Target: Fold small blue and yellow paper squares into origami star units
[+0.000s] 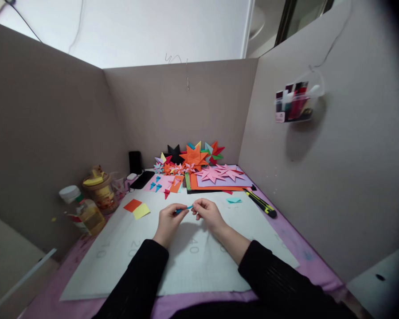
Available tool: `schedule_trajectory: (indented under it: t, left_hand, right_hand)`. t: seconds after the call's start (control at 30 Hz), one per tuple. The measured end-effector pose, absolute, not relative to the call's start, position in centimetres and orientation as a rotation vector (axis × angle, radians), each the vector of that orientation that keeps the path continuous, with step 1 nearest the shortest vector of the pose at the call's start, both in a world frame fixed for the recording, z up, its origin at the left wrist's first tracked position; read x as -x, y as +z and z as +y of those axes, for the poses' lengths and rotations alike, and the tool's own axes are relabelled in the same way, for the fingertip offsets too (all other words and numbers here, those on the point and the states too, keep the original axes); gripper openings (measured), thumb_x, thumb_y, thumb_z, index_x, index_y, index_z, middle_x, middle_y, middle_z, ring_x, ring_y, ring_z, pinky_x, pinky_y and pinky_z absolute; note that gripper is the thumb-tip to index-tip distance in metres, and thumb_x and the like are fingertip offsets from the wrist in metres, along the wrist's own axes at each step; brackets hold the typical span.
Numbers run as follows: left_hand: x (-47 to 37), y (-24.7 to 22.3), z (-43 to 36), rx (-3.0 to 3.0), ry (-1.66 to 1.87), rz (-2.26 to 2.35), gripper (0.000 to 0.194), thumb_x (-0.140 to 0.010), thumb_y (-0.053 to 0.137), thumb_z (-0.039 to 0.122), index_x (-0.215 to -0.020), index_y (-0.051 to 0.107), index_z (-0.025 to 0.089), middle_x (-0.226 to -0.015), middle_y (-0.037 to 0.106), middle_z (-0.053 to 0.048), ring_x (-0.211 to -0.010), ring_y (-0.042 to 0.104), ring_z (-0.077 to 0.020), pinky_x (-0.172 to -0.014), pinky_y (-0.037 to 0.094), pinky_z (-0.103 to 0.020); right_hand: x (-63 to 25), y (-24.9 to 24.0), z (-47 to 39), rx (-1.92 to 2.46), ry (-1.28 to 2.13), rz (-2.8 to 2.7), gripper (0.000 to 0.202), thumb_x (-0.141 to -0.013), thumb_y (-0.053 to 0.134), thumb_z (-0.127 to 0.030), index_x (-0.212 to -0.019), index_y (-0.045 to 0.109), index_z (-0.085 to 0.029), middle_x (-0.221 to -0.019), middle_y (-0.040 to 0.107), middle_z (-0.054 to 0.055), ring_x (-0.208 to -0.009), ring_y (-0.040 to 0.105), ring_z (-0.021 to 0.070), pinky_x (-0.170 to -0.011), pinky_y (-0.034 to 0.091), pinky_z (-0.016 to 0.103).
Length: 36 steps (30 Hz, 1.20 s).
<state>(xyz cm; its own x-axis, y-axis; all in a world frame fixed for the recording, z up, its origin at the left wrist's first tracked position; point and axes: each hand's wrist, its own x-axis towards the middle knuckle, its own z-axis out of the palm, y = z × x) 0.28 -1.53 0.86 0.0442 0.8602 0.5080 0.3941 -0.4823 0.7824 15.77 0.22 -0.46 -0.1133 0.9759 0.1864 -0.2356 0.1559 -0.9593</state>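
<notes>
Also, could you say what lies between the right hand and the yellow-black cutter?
A small folded turquoise paper piece, on the white paper sheet, as the head view shows.

Small craft workspace, desk enclosed by grey partitions, folded paper stars, coloured sheets, utility knife

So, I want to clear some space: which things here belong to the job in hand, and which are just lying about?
Seem part of it:
- blue paper, between left hand and right hand
- orange square, yellow square
- teal folded piece
- orange star
- cutter

Apparently just lying about:
- bottle
- jar
- flat black phone
</notes>
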Motion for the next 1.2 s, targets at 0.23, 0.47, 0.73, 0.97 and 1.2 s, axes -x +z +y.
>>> schedule_trajectory:
  t: [0.23,0.47,0.73,0.97,1.2]
  left_hand:
    - [-0.45,0.9,-1.46,-1.749,1.29,1.293,0.022,-0.071,0.062,0.034,-0.082,0.068,0.016,-0.077,0.069,-0.004,-0.063,0.056,-0.0137,-0.059,0.044,-0.023]
    - [-0.58,0.75,-1.26,-1.657,1.282,1.299,0.024,-0.07,0.063,0.034,-0.081,0.068,0.014,-0.073,0.068,-0.005,-0.063,0.058,-0.0146,-0.059,0.045,-0.024]
    - [-0.62,1.13,-1.5,-1.669,1.351,1.321,0.022,-0.07,0.062,0.035,-0.077,0.068,0.015,-0.069,0.068,-0.004,-0.063,0.06,-0.015,-0.061,0.045,-0.024]
    - [-0.49,1.24,-1.57,-1.694,1.373,1.339,0.023,-0.071,0.061,0.036,-0.078,0.068,0.015,-0.069,0.068,-0.004,-0.062,0.059,-0.0149,-0.06,0.045,-0.024]
    - [-0.64,0.83,-1.56,-1.724,1.361,1.316,0.022,-0.071,0.061,0.035,-0.079,0.068,0.016,-0.072,0.068,-0.004,-0.064,0.059,-0.0149,-0.061,0.046,-0.024]
  right_hand:
    - [-15.9,-0.13,-0.09,0.921,1.111,-1.353,0.02,-0.075,0.055,-0.035,-0.07,0.055,-0.016,-0.06,0.055,-0.001,-0.045,0.047,0.0071,-0.042,0.039,0.019]
    - [-15.61,-0.36,-0.13,0.917,1.041,-1.389,0.019,-0.077,0.051,-0.035,-0.071,0.052,-0.017,-0.062,0.052,-0.002,-0.048,0.046,0.0081,-0.044,0.04,0.019]
    - [-15.5,-0.72,0.21,0.922,1.047,-1.324,0.019,-0.077,0.051,-0.036,-0.07,0.05,-0.018,-0.06,0.05,-0.003,-0.048,0.045,0.0082,-0.043,0.039,0.019]
    - [-15.95,-0.29,0.18,0.917,0.997,-1.357,0.022,-0.074,0.055,-0.036,-0.083,0.06,-0.017,-0.071,0.056,0.002,-0.059,0.05,0.0117,-0.043,0.04,0.02]
    - [-15.59,-0.22,-0.16,0.981,0.854,-1.458,0.019,-0.076,0.053,-0.034,-0.071,0.06,-0.017,-0.069,0.055,0.003,-0.063,0.051,0.0139,-0.046,0.041,0.021]
